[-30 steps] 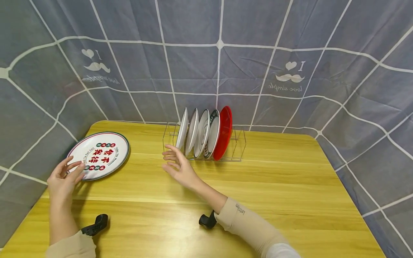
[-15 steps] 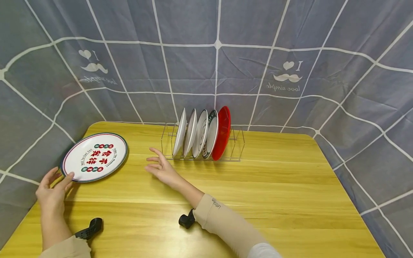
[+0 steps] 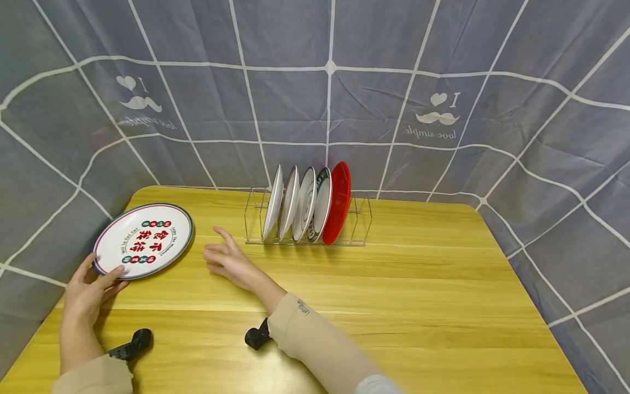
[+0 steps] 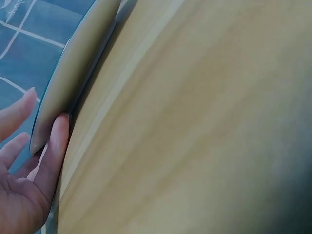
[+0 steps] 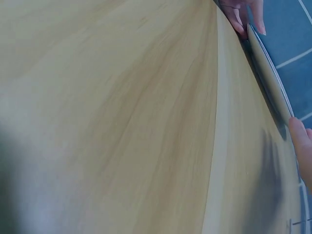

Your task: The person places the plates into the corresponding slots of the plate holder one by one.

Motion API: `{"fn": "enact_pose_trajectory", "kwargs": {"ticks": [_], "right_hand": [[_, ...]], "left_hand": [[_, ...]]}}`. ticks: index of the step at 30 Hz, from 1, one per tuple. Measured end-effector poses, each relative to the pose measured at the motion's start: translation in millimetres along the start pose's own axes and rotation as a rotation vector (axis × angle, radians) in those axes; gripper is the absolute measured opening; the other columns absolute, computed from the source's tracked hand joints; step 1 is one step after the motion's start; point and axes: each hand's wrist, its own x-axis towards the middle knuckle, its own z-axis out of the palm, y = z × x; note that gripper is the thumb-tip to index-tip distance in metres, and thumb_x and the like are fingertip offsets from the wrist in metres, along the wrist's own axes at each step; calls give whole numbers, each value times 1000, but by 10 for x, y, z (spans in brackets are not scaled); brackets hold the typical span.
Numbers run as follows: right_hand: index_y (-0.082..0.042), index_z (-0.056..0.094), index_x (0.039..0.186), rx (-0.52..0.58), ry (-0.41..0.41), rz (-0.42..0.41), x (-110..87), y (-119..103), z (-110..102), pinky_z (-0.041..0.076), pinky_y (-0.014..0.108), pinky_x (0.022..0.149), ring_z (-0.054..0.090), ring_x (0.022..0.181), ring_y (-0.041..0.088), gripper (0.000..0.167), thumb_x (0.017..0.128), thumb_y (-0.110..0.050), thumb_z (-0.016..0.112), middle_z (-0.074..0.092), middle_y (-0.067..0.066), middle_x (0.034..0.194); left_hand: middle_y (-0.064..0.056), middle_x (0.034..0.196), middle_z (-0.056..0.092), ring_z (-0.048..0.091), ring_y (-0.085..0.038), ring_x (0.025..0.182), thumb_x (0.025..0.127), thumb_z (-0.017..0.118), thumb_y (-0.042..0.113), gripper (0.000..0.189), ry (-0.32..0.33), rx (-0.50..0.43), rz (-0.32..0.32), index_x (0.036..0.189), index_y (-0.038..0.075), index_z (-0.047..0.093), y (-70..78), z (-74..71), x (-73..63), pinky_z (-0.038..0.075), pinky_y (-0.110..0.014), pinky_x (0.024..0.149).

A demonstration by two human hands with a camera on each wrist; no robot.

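Observation:
Flat on the table at the left lies a large white plate with a dark rim and red Chinese characters. My left hand is at its near left rim. In the left wrist view a straight finger lies against the plate's underside, while another fingertip stands just off the rim on the upper side. My right hand is right of the plate, fingers extended and holding nothing. In the right wrist view its fingertip overlaps the plate's edge.
Near the back edge of the wooden table stands a wire dish rack. Several white plates and a red plate stand on edge in it. A grey gridded curtain hangs behind and at both sides.
My right hand has moved left, away from the rack and toward the lying plate. My left hand has come to the plate's near left rim, with a finger under it. The racked plates stay put.

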Motion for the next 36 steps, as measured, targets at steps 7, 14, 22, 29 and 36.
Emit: {"fn": "enact_pose_trajectory", "kwargs": {"ticks": [7, 14, 22, 29, 36], "right_hand": [[-31, 28, 140, 122, 15, 45, 73, 47, 67, 34, 47, 101, 40, 123, 35, 56, 94, -10, 50, 38, 16, 133], [-29, 28, 142, 210, 27, 93, 97, 78, 138, 33, 49, 102, 37, 126, 36, 54, 95, -12, 48, 32, 18, 140], [-28, 29, 143, 232, 13, 138, 95, 119, 128, 34, 46, 102, 41, 123, 33, 51, 96, -14, 46, 30, 12, 143], [-21, 27, 144, 232, -12, 143, 79, 138, 99, 33, 43, 103, 41, 123, 35, 51, 97, -13, 45, 18, 17, 148], [-19, 31, 142, 142, 7, 86, 75, 103, 106, 36, 40, 101, 46, 119, 30, 50, 95, -9, 47, 19, 16, 147]], "left_hand": [[10, 123, 31, 65, -10, 64, 79, 66, -4, 95, -22, -13, -28, 147, 31, 8, -6, -34, 2, 54, -23, 62], [9, 117, 34, 66, -12, 67, 80, 65, -4, 94, -100, -30, -39, 148, 25, 5, -17, -51, -10, 54, -23, 65], [9, 145, -26, 66, -8, 72, 84, 62, -2, 93, -201, 96, -88, 147, 22, -3, -7, 26, -40, 53, -20, 71], [10, 144, -28, 66, -8, 71, 81, 65, -3, 95, -169, 140, -122, 147, 22, 1, 0, 100, -51, 53, -21, 71], [16, 145, -23, 65, -10, 76, 81, 64, -6, 92, -195, -35, -142, 146, 24, 6, -11, 194, -66, 52, -24, 76]]}}
